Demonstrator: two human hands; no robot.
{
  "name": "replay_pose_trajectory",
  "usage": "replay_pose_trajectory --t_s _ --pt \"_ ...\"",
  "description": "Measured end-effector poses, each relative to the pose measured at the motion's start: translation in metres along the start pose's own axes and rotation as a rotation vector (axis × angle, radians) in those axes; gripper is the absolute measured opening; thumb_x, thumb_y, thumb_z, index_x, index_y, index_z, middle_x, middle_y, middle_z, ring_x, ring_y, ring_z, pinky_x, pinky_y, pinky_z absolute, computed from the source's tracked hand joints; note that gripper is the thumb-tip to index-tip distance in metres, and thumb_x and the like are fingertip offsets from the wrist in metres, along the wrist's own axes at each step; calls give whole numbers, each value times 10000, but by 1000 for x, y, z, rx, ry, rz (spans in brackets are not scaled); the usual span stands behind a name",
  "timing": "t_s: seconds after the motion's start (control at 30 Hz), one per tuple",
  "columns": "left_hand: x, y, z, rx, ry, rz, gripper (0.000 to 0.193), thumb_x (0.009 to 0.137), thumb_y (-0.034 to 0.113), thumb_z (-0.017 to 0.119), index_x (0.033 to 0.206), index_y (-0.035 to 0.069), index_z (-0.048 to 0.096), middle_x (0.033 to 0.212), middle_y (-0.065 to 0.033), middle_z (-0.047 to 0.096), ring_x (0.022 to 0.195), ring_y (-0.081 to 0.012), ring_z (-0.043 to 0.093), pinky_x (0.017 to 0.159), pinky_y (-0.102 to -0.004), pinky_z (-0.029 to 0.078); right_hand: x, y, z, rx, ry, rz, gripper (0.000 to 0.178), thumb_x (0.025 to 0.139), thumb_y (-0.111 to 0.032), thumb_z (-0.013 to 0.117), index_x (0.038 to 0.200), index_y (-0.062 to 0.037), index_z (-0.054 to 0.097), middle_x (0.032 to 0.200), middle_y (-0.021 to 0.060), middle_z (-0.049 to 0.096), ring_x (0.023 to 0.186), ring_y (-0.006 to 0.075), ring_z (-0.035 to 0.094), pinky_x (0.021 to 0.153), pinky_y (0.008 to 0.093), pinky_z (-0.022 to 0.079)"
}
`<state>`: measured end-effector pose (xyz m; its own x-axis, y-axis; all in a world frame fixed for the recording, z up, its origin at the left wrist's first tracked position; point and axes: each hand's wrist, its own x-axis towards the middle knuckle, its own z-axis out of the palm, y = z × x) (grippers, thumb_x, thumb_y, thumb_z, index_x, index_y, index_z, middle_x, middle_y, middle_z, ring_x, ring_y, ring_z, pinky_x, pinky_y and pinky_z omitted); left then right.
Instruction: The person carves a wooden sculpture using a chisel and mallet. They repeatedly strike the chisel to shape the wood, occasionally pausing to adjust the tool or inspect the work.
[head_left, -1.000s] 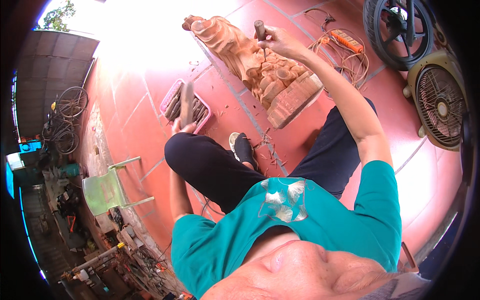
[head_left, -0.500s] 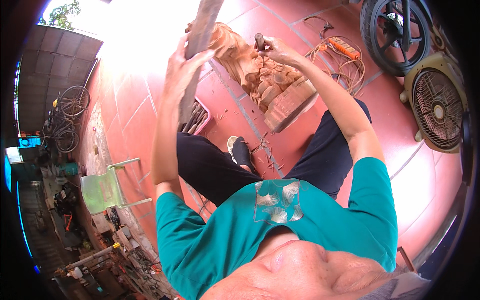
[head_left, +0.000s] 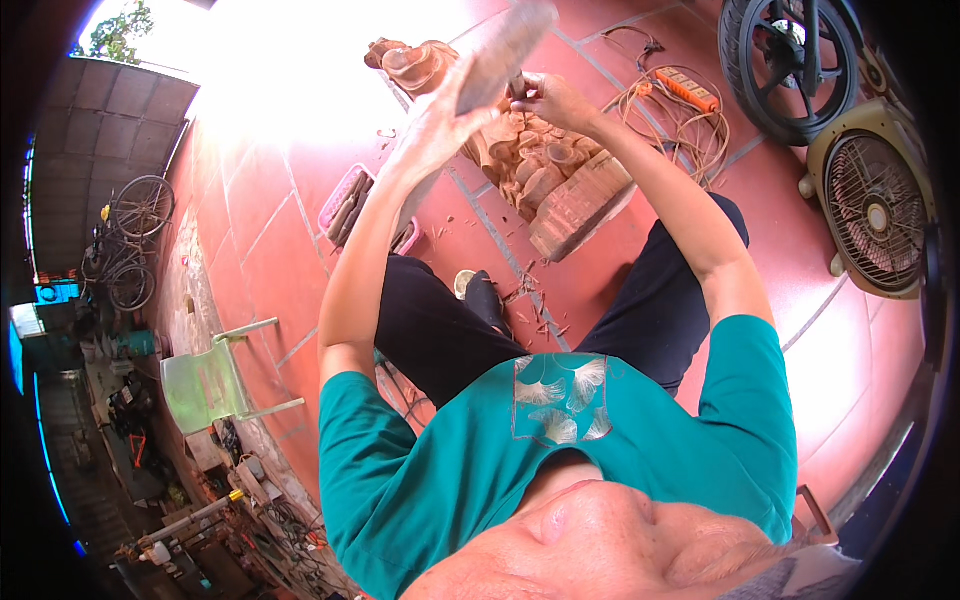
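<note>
Both hands raised over a wood carving on the floor.
The left hand (head_left: 435, 120), arm stretched up and forward, is wrapped around a motion-blurred wooden mallet (head_left: 505, 42) above the carving (head_left: 540, 165). The right hand (head_left: 550, 98), elbow bent, is closed round a chisel (head_left: 517, 85) set against the carving, which lies on the red-tiled floor (head_left: 250, 230) between the legs.

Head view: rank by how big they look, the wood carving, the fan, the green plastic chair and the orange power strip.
1. wood carving
2. fan, close to the carving, so unsure; fisheye bends the rim
3. green plastic chair
4. orange power strip
</note>
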<state>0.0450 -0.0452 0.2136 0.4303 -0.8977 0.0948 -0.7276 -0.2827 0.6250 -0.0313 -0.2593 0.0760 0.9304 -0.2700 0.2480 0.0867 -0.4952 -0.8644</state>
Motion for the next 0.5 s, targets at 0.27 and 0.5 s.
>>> replay_pose_trajectory --t_s 0.27,0.5 --pt "-3 14 -1 -106 58 22 904 879 420 731 1580 109 252 1573 -198 364 1463 -317 345 1183 -435 308 -3 -9 -2 132 -18 72 226 865 -171 763 1016 -32 668 899 98 707 851 202 672 783 353 517" --pt "8 -20 9 19 22 91 907 863 357 751 1573 97 251 1398 -258 552 1311 -370 534 1101 -438 405 0 8 6 28 97 -35 244 875 -164 753 1048 -10 676 915 104 722 843 189 682 755 343 520"
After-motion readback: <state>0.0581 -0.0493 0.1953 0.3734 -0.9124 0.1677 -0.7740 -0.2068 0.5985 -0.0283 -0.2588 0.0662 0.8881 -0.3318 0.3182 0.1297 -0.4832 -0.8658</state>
